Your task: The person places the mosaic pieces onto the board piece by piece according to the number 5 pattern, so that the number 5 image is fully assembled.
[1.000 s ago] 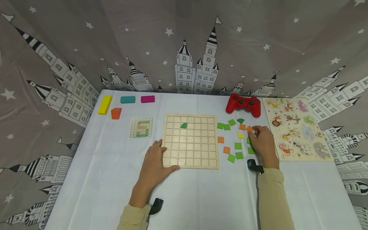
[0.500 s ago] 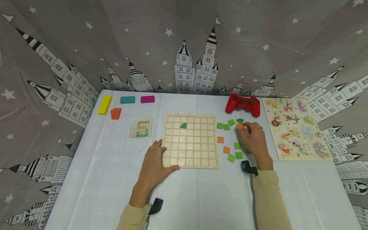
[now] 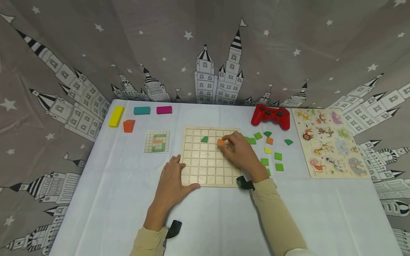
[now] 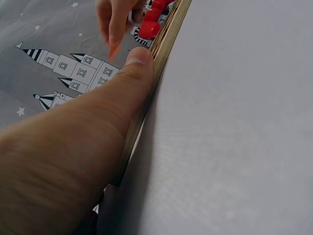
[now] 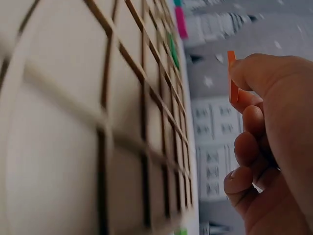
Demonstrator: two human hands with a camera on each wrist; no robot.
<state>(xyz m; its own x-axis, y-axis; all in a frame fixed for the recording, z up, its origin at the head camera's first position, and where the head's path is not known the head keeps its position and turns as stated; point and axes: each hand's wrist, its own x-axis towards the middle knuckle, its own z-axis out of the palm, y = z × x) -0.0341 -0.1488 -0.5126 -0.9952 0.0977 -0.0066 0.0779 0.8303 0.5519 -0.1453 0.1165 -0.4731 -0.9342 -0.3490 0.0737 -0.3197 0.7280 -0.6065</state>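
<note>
My right hand [image 3: 242, 153] pinches an orange square tile [image 3: 220, 142] between thumb and fingertips, over the upper right part of the wooden grid board [image 3: 208, 171]. In the right wrist view, the tile [image 5: 233, 81] stands on edge, apart from the board. A green quarter-circle tile [image 3: 204, 139] lies in a cell to its left. My left hand [image 3: 171, 181] rests at the board's lower left corner, thumb extended along the front edge and fingers at the left side. The left wrist view shows the thumb [image 4: 137, 68] against the board's wooden edge.
Green tiles [image 3: 278, 156], a yellow tile [image 3: 268, 150] and another orange tile [image 3: 269, 141] lie right of the board, some behind my arm. Beyond are a red game controller [image 3: 271, 116] and an animal puzzle [image 3: 331, 145]. A pattern card [image 3: 157, 142] and coloured blocks [image 3: 142, 110] lie left.
My right hand has carried the orange tile leftward from the loose tiles to over the board, uncovering tiles at the right. The left hand has stayed at the board's corner.
</note>
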